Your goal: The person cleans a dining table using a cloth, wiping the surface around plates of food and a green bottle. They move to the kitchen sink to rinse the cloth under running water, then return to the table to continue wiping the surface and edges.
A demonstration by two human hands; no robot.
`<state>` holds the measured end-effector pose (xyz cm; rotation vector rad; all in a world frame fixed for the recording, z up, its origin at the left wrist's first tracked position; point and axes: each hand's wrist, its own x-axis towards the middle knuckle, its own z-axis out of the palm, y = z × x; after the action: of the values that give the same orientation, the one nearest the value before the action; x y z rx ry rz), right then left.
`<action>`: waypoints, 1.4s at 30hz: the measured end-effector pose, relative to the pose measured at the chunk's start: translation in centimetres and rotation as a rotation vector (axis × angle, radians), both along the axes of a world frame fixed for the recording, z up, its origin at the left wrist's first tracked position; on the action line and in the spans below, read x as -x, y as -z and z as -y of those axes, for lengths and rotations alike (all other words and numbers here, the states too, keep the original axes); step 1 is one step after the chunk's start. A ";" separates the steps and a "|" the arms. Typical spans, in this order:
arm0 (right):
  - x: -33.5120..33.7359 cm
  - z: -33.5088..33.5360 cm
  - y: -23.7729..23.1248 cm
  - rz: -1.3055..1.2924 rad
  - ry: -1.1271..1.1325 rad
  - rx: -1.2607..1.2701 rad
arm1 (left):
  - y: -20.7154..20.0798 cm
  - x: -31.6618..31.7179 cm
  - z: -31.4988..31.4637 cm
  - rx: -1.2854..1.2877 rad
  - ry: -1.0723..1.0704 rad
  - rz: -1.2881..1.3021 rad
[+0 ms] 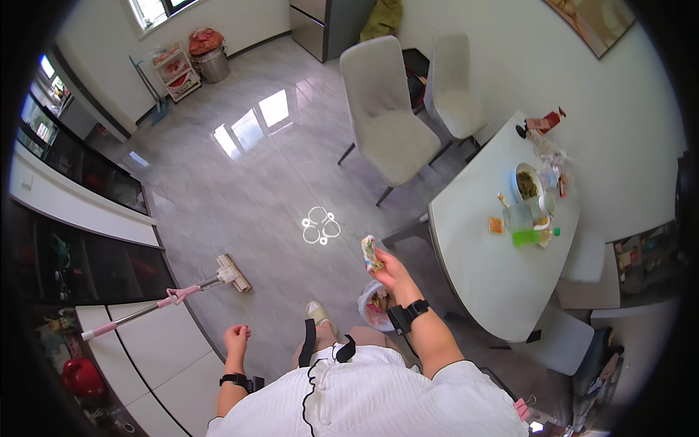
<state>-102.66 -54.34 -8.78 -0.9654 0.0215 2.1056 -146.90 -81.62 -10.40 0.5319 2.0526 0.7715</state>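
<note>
My right hand (393, 272) is raised over the floor, its fingers closed round a small white packet (369, 252) with multicoloured print. What kind of packet it is, I cannot make out. Below that hand a white bin (363, 309) with rubbish inside stands on the floor, partly hidden by my wrist. My left hand (237, 339) hangs at my left side with its fingers curled in, and no object shows in it. Nearest to it is a mop with a pink and silver handle (142, 312) and a flat head (232, 274), leaning against the low white cabinet (164, 348).
On my right stands a white table (477, 269) bearing a bowl (518, 191), a green bottle (526, 237) and other items. Two grey chairs (378, 109) are beyond it. A small rack (175, 71) and a metal pot (213, 67) line the far wall.
</note>
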 end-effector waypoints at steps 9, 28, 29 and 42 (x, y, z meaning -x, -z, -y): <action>-2.2 -2.7 3.0 0.309 -0.041 0.165 | 0.1 4.2 -12.2 -0.149 0.271 -0.222; 49.2 -53.1 -1.0 0.508 -0.558 -0.250 | 10.8 26.4 -25.0 0.053 -0.905 0.355; 52.4 -54.4 -1.1 0.481 -0.630 -0.250 | 11.0 26.9 -26.5 0.047 -0.926 0.386; 67.4 -67.5 7.0 0.920 -0.578 -0.041 | 12.8 53.0 -39.8 0.060 -1.001 0.588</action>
<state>-170.05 13.12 -15.76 -1.9970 -0.8429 1.9111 -199.91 -41.80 -23.21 -0.7642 1.6787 1.2294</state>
